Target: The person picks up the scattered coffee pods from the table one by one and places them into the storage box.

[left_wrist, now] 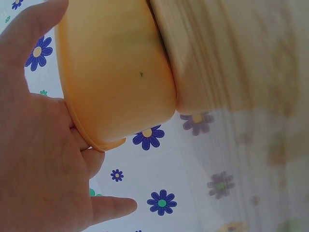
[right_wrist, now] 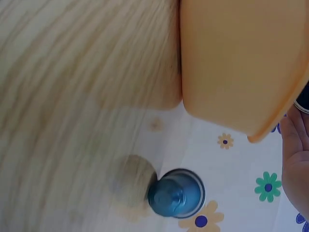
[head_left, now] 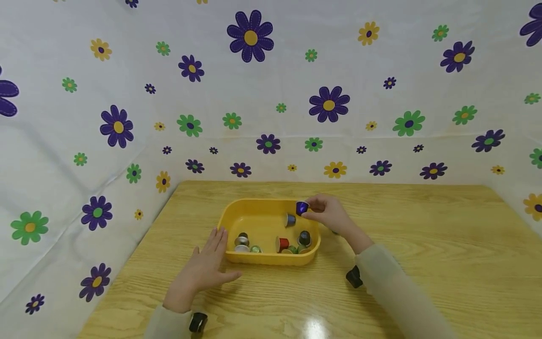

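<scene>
My right hand [head_left: 332,215] pinches a purple coffee capsule [head_left: 302,208] over the back right corner of a yellow plastic tray [head_left: 271,258]. In the right wrist view only part of that hand [right_wrist: 297,162] and a dark edge of the capsule show, at the right border. My left hand [head_left: 203,268] rests its extended fingers on the tray's left rim, thumb spread away. The left wrist view shows the left palm [left_wrist: 41,159] beside the tray wall [left_wrist: 116,72]. Inside the tray lie a grey-blue capsule [head_left: 290,220], a red capsule [head_left: 282,243], and several green, dark and silver ones.
A teal capsule [right_wrist: 176,193] stands on the wooden table [head_left: 406,282] just right of the tray, mostly hidden by my right wrist in the head view. Flower-printed white cloth [head_left: 288,84] walls the back and sides. A black wrist strap piece [head_left: 354,277] hangs under the right sleeve.
</scene>
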Demonstrator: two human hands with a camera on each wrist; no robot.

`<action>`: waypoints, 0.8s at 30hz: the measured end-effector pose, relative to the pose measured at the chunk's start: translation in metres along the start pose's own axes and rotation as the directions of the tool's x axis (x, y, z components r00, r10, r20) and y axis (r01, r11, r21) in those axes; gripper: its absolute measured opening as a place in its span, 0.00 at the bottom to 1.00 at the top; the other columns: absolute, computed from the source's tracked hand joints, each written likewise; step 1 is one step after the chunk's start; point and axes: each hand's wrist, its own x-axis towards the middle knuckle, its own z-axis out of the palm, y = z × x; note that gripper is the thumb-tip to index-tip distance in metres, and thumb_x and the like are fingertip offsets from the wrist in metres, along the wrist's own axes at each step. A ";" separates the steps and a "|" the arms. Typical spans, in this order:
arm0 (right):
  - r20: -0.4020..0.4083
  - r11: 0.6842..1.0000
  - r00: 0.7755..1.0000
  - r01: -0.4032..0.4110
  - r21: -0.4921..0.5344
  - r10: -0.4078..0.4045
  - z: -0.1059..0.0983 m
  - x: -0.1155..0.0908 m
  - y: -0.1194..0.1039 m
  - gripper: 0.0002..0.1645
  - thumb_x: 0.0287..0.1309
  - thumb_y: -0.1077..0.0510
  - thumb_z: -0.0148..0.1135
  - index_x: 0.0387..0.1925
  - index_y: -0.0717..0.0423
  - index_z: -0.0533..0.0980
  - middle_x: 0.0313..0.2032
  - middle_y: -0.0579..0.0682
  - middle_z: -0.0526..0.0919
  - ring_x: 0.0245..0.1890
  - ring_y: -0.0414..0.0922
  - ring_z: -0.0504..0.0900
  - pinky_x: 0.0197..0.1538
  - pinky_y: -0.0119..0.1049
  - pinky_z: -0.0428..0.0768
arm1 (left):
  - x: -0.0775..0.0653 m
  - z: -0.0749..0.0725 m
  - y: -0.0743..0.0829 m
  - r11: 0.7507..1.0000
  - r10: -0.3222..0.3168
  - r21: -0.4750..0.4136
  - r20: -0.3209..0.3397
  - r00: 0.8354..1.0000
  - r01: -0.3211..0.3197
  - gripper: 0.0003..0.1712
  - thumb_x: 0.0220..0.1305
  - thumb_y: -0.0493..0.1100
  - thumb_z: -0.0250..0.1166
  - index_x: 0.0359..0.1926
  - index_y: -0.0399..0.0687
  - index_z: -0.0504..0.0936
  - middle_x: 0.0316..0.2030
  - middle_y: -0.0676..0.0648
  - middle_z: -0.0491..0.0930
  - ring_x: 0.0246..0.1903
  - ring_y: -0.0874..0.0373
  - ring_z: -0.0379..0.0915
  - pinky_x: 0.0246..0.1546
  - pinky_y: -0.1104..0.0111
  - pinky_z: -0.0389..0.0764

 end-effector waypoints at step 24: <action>0.059 1.000 0.998 0.020 -0.017 -0.019 0.014 -0.013 -0.039 0.18 0.52 0.65 0.60 0.44 0.72 0.72 0.44 0.67 0.75 0.47 0.58 0.73 0.52 0.45 0.68 | -0.001 0.000 0.002 1.000 0.009 0.004 -0.004 1.000 -0.009 0.58 0.50 0.64 0.60 0.66 0.32 0.43 0.66 0.36 0.40 0.65 0.44 0.30 0.49 0.35 0.48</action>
